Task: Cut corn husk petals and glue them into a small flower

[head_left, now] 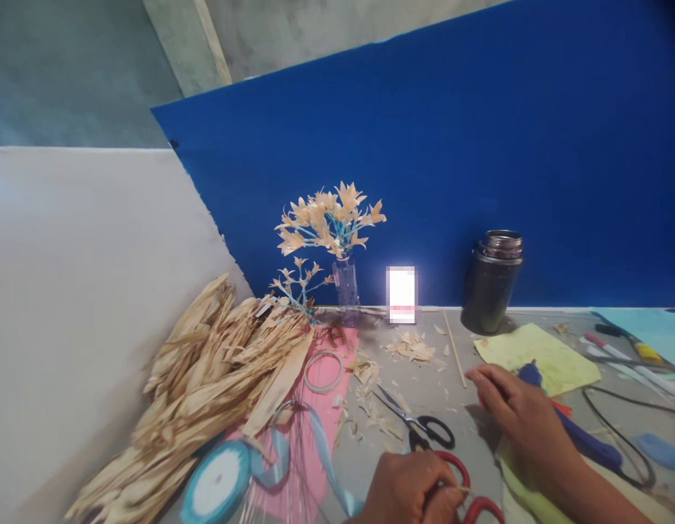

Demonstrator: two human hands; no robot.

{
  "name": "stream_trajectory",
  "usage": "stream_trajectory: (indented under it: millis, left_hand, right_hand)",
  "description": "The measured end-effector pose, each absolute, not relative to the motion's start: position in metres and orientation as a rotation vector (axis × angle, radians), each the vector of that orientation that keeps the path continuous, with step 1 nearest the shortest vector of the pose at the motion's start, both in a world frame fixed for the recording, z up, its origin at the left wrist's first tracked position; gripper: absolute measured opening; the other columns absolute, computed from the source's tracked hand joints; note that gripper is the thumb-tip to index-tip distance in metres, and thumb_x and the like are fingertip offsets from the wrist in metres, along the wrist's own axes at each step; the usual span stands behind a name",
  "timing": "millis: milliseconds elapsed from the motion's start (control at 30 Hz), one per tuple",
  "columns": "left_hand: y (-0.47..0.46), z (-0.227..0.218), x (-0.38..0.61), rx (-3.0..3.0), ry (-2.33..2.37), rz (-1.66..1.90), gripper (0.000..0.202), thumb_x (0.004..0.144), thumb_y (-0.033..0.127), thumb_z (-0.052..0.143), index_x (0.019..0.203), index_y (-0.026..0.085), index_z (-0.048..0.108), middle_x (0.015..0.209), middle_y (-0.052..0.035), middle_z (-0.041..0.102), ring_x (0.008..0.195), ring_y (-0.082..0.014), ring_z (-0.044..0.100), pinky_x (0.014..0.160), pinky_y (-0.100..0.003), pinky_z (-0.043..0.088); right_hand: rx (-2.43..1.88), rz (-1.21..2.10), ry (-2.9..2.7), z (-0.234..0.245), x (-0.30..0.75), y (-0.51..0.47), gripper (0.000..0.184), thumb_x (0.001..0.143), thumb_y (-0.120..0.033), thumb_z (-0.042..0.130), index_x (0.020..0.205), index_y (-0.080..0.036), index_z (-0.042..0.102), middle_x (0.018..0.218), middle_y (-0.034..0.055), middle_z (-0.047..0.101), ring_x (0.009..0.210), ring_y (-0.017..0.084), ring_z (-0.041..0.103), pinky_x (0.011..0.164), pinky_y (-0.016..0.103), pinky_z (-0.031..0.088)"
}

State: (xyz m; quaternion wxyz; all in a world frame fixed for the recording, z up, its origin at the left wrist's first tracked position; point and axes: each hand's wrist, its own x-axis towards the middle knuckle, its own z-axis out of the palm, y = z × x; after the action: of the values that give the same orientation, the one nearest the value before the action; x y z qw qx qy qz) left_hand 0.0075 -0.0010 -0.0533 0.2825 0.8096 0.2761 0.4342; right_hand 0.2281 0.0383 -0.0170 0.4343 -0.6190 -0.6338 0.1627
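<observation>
My left hand [411, 489] is at the bottom edge, fingers curled around a thin stick or husk piece next to the red-handled scissors [473, 495]. My right hand [520, 415] reaches forward over the table with its fingers bent down near a thin wooden skewer [455, 348]; I cannot see anything in it. Black-handled scissors [422, 426] lie open between the two hands. A blue glue gun [577, 433] lies under my right forearm.
A big pile of dried corn husks [206, 386] fills the left. A vase of husk flowers [337, 240] stands by the blue backboard [479, 160], with a dark steel flask [491, 280] to the right. Light blue ribbon spool [217, 484], tape ring [323, 371], pink sheet [310, 466], yellow paper [534, 353], pens [626, 349].
</observation>
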Motion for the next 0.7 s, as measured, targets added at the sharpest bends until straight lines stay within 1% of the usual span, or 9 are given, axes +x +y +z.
stream_trajectory:
  millis: [100,233,300,367,467,567,700]
  left_hand:
    - [0.000,-0.055,0.005,2.159,0.767,1.105,0.024,0.091,0.035,0.055,0.076,0.020,0.064,0.059,-0.0005,0.062,0.049,-0.0099,0.051,0.048,-0.020,0.033]
    - [0.000,-0.060,0.006,2.128,0.757,1.112,0.019,0.088,0.033,0.058,0.076,0.020,0.066,0.059,-0.0003,0.063,0.047,-0.0093,0.049,0.046,-0.020,0.032]
    - [0.000,-0.068,0.009,2.108,0.790,1.136,0.016,0.085,0.030,0.060,0.075,0.020,0.066,0.057,0.0003,0.062,0.045,-0.0089,0.046,0.045,-0.020,0.030]
    - [0.000,-0.077,0.010,2.098,0.850,1.169,0.016,0.084,0.032,0.061,0.072,0.021,0.065,0.056,0.0008,0.061,0.044,-0.0090,0.045,0.044,-0.020,0.030]
    - [0.000,-0.085,0.009,2.147,0.902,1.113,0.015,0.083,0.034,0.062,0.075,0.023,0.066,0.056,0.0009,0.061,0.045,-0.0106,0.046,0.045,-0.021,0.033]
    - [-0.002,-0.077,0.006,2.181,0.835,1.093,0.011,0.084,0.030,0.061,0.079,0.022,0.066,0.059,0.0005,0.063,0.046,-0.0105,0.048,0.047,-0.020,0.035]
    - [-0.008,-0.057,0.007,2.195,0.767,1.086,0.016,0.089,0.029,0.055,0.076,0.021,0.062,0.056,0.0005,0.059,0.044,-0.0097,0.046,0.045,-0.021,0.031]
  right_hand:
    - [-1.515,0.407,-1.657,-0.019,0.228,0.038,0.034,0.091,-0.049,0.046,0.075,-0.026,0.064,0.058,-0.0009,0.064,0.052,0.020,0.061,0.057,0.030,0.046]
    - [-1.503,0.413,-1.718,-0.021,0.228,0.038,0.035,0.094,-0.049,0.045,0.076,-0.026,0.064,0.060,-0.0004,0.065,0.053,0.020,0.061,0.058,0.030,0.046]
    - [-1.486,0.405,-1.738,-0.023,0.228,0.038,0.035,0.094,-0.049,0.045,0.077,-0.026,0.064,0.063,0.0006,0.068,0.055,0.020,0.063,0.060,0.031,0.047]
    - [-1.469,0.394,-1.762,-0.024,0.227,0.039,0.034,0.094,-0.049,0.045,0.078,-0.026,0.065,0.067,0.0017,0.070,0.059,0.022,0.066,0.062,0.031,0.048]
    - [-1.467,0.361,-1.781,-0.027,0.227,0.039,0.034,0.094,-0.050,0.045,0.079,-0.026,0.065,0.071,0.0032,0.073,0.064,0.024,0.069,0.065,0.033,0.048]
    - [-1.492,0.344,-1.802,-0.029,0.227,0.040,0.035,0.095,-0.049,0.043,0.080,-0.026,0.064,0.072,0.0041,0.074,0.066,0.025,0.069,0.066,0.034,0.048]
    - [-1.492,0.408,-1.914,-0.030,0.226,0.037,0.033,0.095,-0.045,0.045,0.079,-0.026,0.065,0.075,0.0040,0.074,0.070,0.024,0.068,0.069,0.034,0.046]
